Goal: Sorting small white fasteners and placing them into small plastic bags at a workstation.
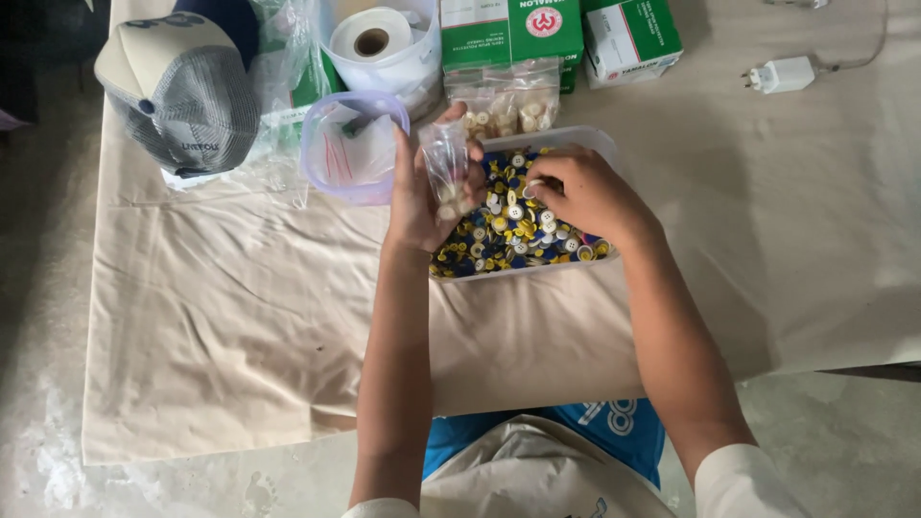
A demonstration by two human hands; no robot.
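The left hand is closed around a small clear plastic bag, held upright with its mouth up just above the left end of the clear tray. A few pale buttons sit in the bottom of the bag. The right hand is curled over the loose buttons in the tray, fingertips pinched together at a white one; whether a button is actually gripped cannot be told.

Risk points:

- Bag mouth: it is narrow and the film is limp. If the left grip closes the opening, a button brought to it is likely to strike the rim and fall.
- Fall zone: the bag hangs over the tray's left edge. A dropped button may land on the cloth-covered table and roll toward the near edge.
- Sorting error: white, yellow and blue buttons lie mixed. A pinch may lift a neighbouring colour along with the white one.
- Tray position: it lies close to the near table edge; pressure from the right wrist could shift it.
- The open purple-rimmed tub, just left of the bag, could be knocked by the left elbow or hand.
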